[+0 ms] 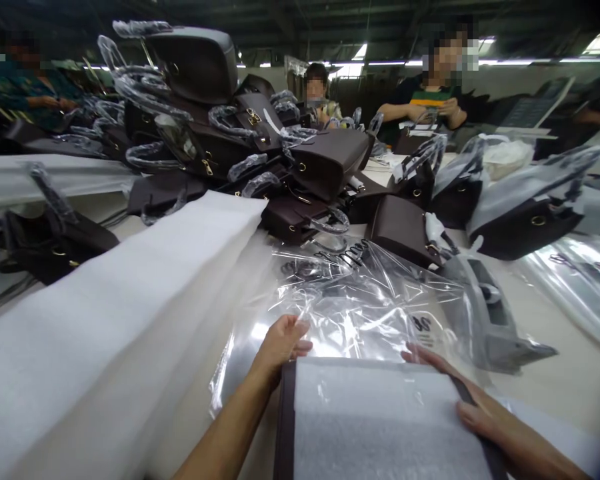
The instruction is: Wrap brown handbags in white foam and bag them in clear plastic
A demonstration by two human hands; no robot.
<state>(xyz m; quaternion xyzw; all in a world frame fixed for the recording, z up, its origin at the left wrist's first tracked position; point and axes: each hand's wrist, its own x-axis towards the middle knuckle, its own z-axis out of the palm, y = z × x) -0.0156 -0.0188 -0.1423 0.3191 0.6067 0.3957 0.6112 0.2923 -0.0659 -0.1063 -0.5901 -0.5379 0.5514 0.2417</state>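
A dark brown handbag [286, 427], its near face covered with a white foam sheet [375, 413], is at the bottom of the view in front of me. My right hand [473, 400] grips its right edge, thumb on the near side and fingers stretched past the far edge. At the far left corner is my left hand [284, 343], its fingers bent and apart, with the forearm along the bag's left side. Just beyond both hands lies a clear plastic bag [345, 313] with black printing. Whether my left fingertips touch the plastic, I cannot tell.
White foam sheets [130, 287] are stacked on the left. Brown handbags [330, 160] with wrapped handles are heaped across the back. A grey tape dispenser [490, 307] stands at right, near more clear plastic bags [575, 280]. Several people are beyond the pile.
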